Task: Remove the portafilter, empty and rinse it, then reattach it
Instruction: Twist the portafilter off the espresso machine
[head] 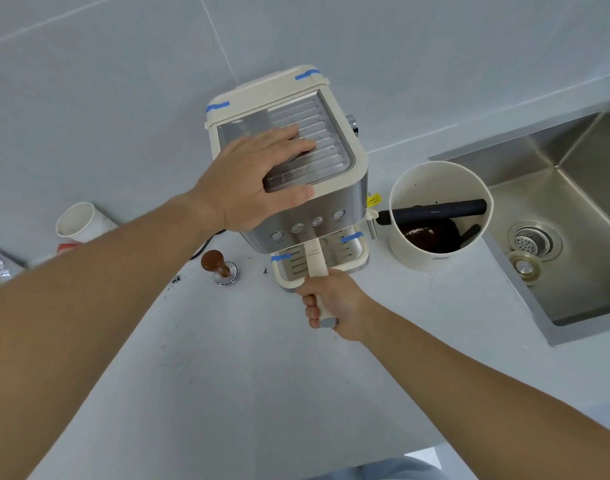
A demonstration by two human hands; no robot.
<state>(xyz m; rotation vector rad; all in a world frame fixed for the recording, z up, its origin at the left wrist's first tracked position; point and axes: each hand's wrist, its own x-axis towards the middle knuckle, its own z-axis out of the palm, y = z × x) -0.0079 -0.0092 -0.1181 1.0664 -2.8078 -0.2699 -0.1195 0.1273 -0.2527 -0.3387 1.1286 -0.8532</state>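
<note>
A cream and steel espresso machine (345, 195) stands on the white counter against the tiled wall. My left hand (258, 178) lies flat on its ribbed top tray, fingers spread, thumb over the front edge. The portafilter's cream handle (315, 261) sticks out from under the machine's front toward me, above the drip tray. My right hand (334, 303) is wrapped around the handle's near end, whose metal cap shows below my fingers. The portafilter's basket end is hidden under the machine.
A cream knock box (411, 251) with a black bar and dark coffee grounds stands right of the machine. A steel sink (573, 209) with a drain lies further right. A wooden-knobbed tamper (218, 266) and a paper cup (82, 223) sit at the left. Loose grounds speckle the counter.
</note>
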